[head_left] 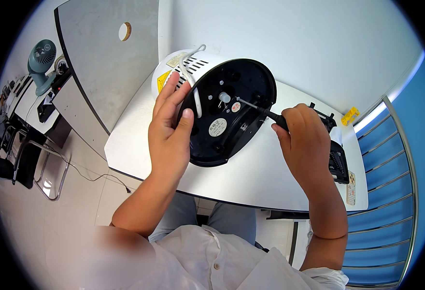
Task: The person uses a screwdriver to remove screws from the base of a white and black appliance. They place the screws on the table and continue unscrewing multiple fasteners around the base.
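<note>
Left hand (170, 126) gripping the rim of a tipped white appliance (217, 104) on the worktop (251, 179), right hand (303, 140) clamping a screwdriver (263, 111), tip touching the black base.

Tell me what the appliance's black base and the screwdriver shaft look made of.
Black base: likely moulded plastic, semi-gloss, with soft highlights and moulded recesses. Screwdriver shaft: looks like bare metal, thin, silvery and shiny; its handle is mostly hidden in the right hand.
</note>
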{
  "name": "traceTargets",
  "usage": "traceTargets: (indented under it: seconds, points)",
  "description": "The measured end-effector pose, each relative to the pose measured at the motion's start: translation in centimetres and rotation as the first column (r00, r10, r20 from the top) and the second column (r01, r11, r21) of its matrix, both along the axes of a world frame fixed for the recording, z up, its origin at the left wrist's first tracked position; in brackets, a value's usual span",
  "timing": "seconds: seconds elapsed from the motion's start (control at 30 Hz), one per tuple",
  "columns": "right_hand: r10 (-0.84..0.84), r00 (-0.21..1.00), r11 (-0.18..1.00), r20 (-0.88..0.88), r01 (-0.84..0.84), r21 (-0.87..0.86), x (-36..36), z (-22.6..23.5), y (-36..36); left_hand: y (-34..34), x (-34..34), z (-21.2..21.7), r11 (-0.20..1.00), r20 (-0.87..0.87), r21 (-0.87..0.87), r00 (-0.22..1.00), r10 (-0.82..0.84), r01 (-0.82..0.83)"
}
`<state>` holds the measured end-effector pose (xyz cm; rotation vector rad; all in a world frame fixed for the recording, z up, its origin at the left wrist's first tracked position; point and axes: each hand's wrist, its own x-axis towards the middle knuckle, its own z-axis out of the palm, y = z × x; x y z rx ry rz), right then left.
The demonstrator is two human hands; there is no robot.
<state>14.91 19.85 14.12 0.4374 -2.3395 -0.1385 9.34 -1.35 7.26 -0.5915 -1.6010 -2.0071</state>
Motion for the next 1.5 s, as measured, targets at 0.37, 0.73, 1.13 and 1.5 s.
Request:
traceTargets:
  seconds: [0.37,0.73,1.13,1.5]
  points:
    - [-0.027,0.982,0.975,0.187,0.066,-0.210,-0.3,-0.6,-0.9,-0.1,0.2,-0.8,0.993,0.036,-0.094,0.996,0.082,-0.078]
    - [-0.016,0.896,0.932,0.443,0.174,-0.318,0.0,-0.3,-2.1,-0.6,0.3,-1.7,0.986,0.049,-0.078,0.987,0.151,-0.147]
    - [0.153,0.981,0.988,-0.120,-0.150,0.030,-2.3,-5.5,0.2,-0.1,0.8,-2.9,0.862,-0.210,-0.323,0.917,0.338,-0.392]
    - [0.220,0.938,0.607,0.269,0.084,-0.790,-1.6,-12.1,-1.2,0.3,0.7,-5.7,0.761,-0.357,-0.424,0.863,0.357,-0.491]
